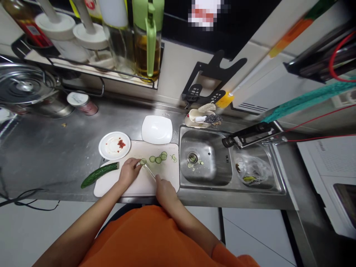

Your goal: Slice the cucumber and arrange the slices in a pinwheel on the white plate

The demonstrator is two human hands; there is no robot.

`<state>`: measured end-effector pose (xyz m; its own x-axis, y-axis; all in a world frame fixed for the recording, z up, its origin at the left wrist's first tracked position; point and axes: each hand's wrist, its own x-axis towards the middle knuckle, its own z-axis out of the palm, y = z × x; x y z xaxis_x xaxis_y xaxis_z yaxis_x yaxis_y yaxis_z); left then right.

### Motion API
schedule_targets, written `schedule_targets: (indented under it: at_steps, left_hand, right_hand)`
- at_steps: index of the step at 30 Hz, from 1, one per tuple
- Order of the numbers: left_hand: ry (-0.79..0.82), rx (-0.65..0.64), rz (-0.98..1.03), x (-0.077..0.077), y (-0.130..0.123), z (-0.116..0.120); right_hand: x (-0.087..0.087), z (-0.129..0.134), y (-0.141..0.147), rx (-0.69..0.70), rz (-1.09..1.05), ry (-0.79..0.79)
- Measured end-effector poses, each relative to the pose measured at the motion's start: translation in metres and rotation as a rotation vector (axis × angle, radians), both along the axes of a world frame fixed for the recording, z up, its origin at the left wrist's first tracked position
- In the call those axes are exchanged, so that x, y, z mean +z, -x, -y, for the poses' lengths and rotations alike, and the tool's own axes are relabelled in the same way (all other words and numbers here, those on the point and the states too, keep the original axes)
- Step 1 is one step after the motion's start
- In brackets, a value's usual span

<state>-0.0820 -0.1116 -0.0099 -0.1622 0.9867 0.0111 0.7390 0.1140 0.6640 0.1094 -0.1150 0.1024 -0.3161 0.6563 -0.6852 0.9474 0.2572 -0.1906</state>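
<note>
My left hand (pixel 129 171) pinches a cucumber slice (pixel 142 161) over the pale cutting board (pixel 111 186). In my right hand (pixel 165 191) is a knife (pixel 149 171), its blade end touching or close beside that slice. Several cut cucumber slices (pixel 158 160) lie on the board to the right of the blade, with thin peel-like scraps (pixel 174 158) near the board's right edge. Left of my left hand rests a long piece of cucumber (pixel 100 173), its cut end on the board and its other end over the counter.
Behind the board stand a white plate (pixel 109 147) with red bits and a white square dish (pixel 157 129). On the right is a sink (pixel 214 159) with slices by its drain, then a clear plastic bag (pixel 254 169) in the second basin. A pot (pixel 30 91) stands far left.
</note>
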Motion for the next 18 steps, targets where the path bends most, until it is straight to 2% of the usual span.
schedule_targets:
  at_steps: [18]
  left_hand:
    - [0.008,0.015,-0.002,-0.0027,-0.0004,0.0009]
  right_hand:
    - [-0.0043,0.0015,0.0071,-0.061,0.019,0.014]
